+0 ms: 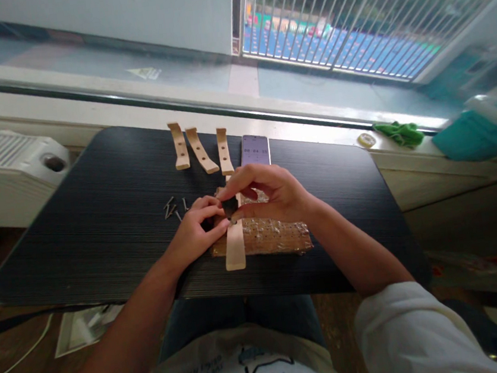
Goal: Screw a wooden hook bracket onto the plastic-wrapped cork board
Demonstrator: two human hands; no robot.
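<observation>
A pale wooden piece lies across a wrapped brown block, its near end hanging over the block's front edge. My left hand is closed at the piece's left edge, thumb and fingertips against it. Over the piece, my right hand pinches a small dark object between thumb and fingers; its kind is hard to make out. A small shiny spot shows on the wood under that object. The fingers cover the middle of the piece. Several loose screws lie left of my left hand.
Three curved wooden pieces with holes lie at the back of the black table. Right of them is a phone showing a timer. On the window ledge are a tape roll, a green cloth and a teal container.
</observation>
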